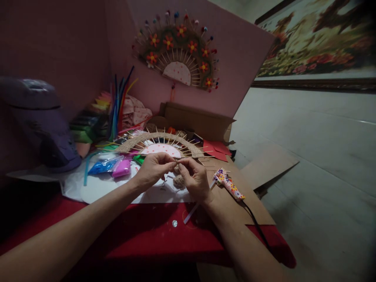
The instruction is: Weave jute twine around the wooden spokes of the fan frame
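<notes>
My left hand (pixel 155 168) and my right hand (pixel 194 178) meet over the table, thumbs and fingertips pinched close together. Whatever lies between the fingertips is too small and dark to make out; it may be a thin strand. Just beyond them rests a fan-shaped piece with thin wooden sticks, a band of woven twine (pixel 160 136) and a half-round centre of dotted cloth (pixel 161 149). Below the fingers, partly hidden by my right hand, is a small ball of twine (pixel 178 181).
A floral-covered glue gun (pixel 230 186) with a black cord lies on cardboard (pixel 255 207) at right. Blue and pink packets (pixel 122 167) lie left, near a purple container (pixel 41 121). A finished flowered fan (pixel 176 55) hangs on a pink board behind. Red paper (pixel 216 149) lies beyond my right hand.
</notes>
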`<state>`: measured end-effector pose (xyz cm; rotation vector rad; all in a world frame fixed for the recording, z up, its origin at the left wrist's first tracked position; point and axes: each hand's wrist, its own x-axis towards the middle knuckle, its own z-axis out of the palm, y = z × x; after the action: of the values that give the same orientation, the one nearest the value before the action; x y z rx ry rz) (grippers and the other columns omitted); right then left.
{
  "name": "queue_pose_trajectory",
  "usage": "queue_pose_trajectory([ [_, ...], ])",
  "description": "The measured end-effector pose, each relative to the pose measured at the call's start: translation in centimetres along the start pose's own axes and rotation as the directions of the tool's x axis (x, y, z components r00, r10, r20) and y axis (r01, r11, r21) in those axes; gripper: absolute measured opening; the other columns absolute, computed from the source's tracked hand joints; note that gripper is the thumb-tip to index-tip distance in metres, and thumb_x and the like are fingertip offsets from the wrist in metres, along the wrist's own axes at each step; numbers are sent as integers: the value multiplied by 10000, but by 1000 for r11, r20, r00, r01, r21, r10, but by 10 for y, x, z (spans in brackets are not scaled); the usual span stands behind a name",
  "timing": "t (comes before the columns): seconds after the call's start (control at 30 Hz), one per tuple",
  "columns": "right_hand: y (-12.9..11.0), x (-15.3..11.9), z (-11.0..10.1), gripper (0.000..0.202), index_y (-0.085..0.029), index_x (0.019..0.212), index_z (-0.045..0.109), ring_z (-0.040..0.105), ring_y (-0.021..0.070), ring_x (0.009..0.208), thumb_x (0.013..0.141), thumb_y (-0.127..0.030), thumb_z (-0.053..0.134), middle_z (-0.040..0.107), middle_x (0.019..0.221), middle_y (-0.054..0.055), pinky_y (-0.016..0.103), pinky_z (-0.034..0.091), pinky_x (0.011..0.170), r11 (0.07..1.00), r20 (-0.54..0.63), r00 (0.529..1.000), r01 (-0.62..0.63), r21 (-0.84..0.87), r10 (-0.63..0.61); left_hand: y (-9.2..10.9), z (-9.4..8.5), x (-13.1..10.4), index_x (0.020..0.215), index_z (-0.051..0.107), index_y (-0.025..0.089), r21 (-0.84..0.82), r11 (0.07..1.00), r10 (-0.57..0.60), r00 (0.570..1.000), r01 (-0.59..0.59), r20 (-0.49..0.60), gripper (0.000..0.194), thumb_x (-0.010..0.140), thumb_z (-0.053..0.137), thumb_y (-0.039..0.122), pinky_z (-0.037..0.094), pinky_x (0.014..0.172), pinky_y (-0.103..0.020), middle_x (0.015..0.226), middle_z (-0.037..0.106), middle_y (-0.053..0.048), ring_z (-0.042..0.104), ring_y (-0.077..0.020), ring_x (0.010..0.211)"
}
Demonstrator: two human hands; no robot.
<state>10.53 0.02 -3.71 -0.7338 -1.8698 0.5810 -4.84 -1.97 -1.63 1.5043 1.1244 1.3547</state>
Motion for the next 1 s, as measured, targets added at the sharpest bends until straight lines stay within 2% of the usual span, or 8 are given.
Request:
queue_pose_trajectory([
  [0.2, 3, 1, 0, 177, -160, 805, 608, 527, 120, 624, 839, -312, 525, 588, 694, 17, 233, 419, 584, 998, 7, 998, -57, 3, 57, 3, 2, -2, 636, 643, 112, 160, 982, 102, 995, -101, 2, 147, 677, 629, 252, 380, 437, -197, 553, 576, -3, 475, -85, 493],
  [0.33, 5, 2, 0, 187, -158, 821, 612, 535, 124, 637, 836, -324, 526, 596, 709, 21, 236, 421, 594, 997, 3, 997, -77, 31, 77, 4, 3, -3, 617, 641, 110, 189, 971, 151, 988, -146, -12, 128, 677, 633, 223, 386, 473, -194, 567, 594, -11, 486, -83, 522],
  [0.5, 8, 2, 1, 177, -168, 854, 610, 535, 120, 650, 836, -324, 530, 597, 728, 14, 230, 424, 602, 994, 20, 996, -91, 60, 90, 3, 0, -1, 666, 597, 126, -23, 998, 51, 997, -52, -58, 148, 684, 642, 266, 376, 402, -193, 576, 556, 14, 462, -77, 471],
  [0.6, 9, 4, 1, 151, -174, 849, 606, 536, 119, 648, 832, -306, 536, 596, 724, 8, 232, 430, 610, 993, -39, 994, -102, 56, 105, 2, -3, 1, 640, 566, 133, -139, 989, 38, 992, -54, -118, 146, 675, 647, 250, 375, 389, -194, 546, 521, 32, 440, -69, 440],
  [0.7, 10, 5, 1, 144, -176, 835, 602, 546, 121, 665, 827, -307, 544, 603, 736, 8, 236, 438, 628, 991, -94, 989, -111, 74, 118, 2, -5, 2, 640, 568, 133, -200, 978, 33, 991, -60, -133, 148, 671, 649, 253, 368, 379, -197, 544, 524, 33, 430, -65, 420],
  [0.77, 10, 5, 1, 150, -175, 825, 601, 544, 121, 668, 825, -315, 546, 599, 738, 8, 236, 437, 627, 990, -96, 988, -117, 85, 125, 2, -5, 1, 659, 590, 127, -182, 982, 39, 994, -58, -103, 152, 669, 656, 263, 369, 384, -194, 567, 544, 23, 439, -65, 434],
  [0.93, 13, 3, 2, 157, -180, 827, 598, 553, 127, 673, 827, -326, 541, 593, 734, 5, 243, 440, 627, 983, -52, 988, -140, 118, 147, 2, 2, -2, 688, 644, 114, -21, 999, 47, 996, -46, 74, 154, 672, 646, 267, 367, 405, -183, 586, 580, -1, 459, -69, 471],
  [1.0, 13, 3, 3, 152, -184, 851, 598, 563, 133, 696, 829, -321, 536, 601, 759, 10, 249, 445, 644, 981, -29, 989, -137, 135, 142, 0, 3, -2, 672, 635, 115, 17, 999, 33, 997, -34, 72, 153, 677, 633, 268, 361, 404, -183, 569, 571, 2, 451, -68, 465],
])
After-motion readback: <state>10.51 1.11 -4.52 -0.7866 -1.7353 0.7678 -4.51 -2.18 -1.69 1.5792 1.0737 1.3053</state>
